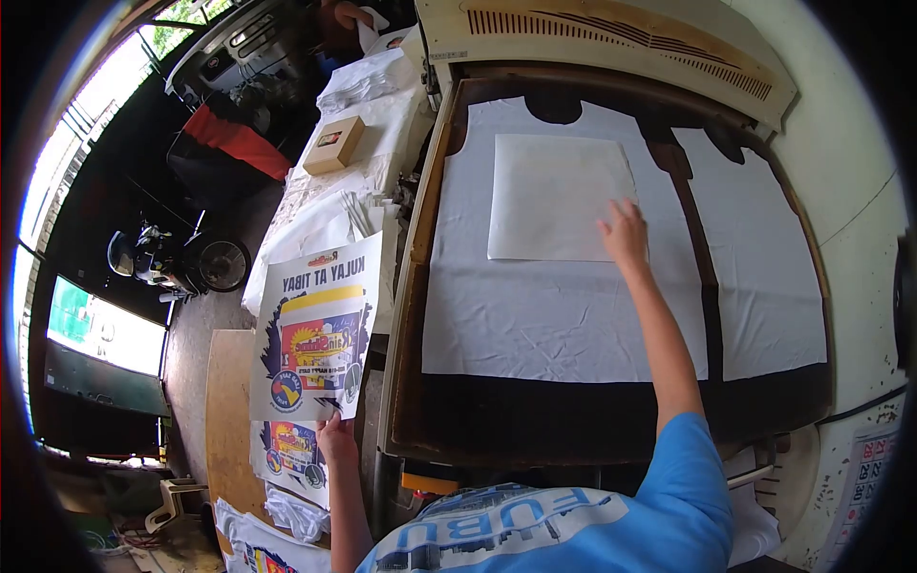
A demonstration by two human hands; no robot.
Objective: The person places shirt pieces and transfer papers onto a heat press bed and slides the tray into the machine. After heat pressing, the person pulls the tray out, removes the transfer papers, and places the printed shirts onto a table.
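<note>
- White sheet [559,196], just left of and beyond the right hand [626,232], lies on the pale fabric [564,315]: one sideways brush of those fingers could skew it, or ruck up the already creased cloth!
- Over to the printed sheet [320,329], reaching beyond the left hand [334,437]: gripped at one edge only, it could flop or crease.
- Right hand: fingers loosely spread at the white sheet's near right corner; touching or hovering, can't tell.
- Left hand: pinching the printed sheet's lower edge.
</note>
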